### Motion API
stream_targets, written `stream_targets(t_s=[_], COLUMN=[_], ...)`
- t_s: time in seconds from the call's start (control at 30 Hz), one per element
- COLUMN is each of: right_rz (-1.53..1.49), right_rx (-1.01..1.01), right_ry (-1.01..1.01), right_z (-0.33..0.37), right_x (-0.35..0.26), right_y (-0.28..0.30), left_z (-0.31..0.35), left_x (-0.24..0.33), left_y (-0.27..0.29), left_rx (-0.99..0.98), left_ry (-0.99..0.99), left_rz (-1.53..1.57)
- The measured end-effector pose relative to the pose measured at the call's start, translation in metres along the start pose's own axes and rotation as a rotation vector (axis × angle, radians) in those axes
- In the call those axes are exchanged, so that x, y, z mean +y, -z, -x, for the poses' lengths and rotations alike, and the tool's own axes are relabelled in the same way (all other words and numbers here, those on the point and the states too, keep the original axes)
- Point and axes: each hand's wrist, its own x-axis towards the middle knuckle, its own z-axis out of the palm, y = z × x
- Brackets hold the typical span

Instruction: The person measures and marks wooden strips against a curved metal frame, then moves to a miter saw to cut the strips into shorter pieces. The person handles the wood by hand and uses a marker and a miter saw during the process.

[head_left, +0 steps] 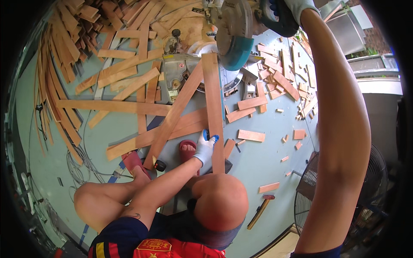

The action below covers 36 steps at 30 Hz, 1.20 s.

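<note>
In the head view, the left hand (205,148), in a white glove with blue on the fingers, is partly closed at the left edge of a long wooden board (212,94). The thumb lies over the board's top face; how far the other fingers reach underneath cannot be seen. The board runs away from the person, from just in front of the bent right knee (221,198), past the hand and up to the saw (236,47). Most of its length lies beyond the hand, with a shorter stretch on the near side.

The right hand (299,8), also gloved and partly cut off by the upper edge, is wrapped around the saw's dark handle (277,19), well apart from the left hand. The saw's teal guard sits just beside the board's far end, on its right.

A second board (176,114) slants just left of the first, the two nearly meeting at the far end. Small offcuts (275,73) are scattered on the floor (254,159) to the right, near a hammer (260,210) and a fan (305,193). More strips (64,43) are heaped at the upper left.
</note>
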Motion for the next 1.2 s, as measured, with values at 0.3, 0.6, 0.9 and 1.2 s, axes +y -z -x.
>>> stream_targets(t_s=[0.3,0.6,0.9,1.2], right_rz=[-1.147,-1.107,-1.181,-1.341], right_rx=[-0.161,-0.188,-0.212,-0.122], right_ry=[-0.587,-0.653,-0.732,-0.726], right_z=[0.038,0.038,0.039,0.125], right_x=[-0.04,-0.045,-0.034,-0.051], right_y=[0.084,0.092,0.073,0.037], left_z=[-0.022,-0.047,-0.055,-0.041], left_x=[-0.039,-0.048,-0.023,-0.026], left_y=[-0.016,0.014,0.002,-0.023], left_rx=[0.067,0.156,0.181,0.256], left_ry=[0.088,0.087,0.059,0.041], left_rz=[-0.269,-0.216,-0.419,-0.295])
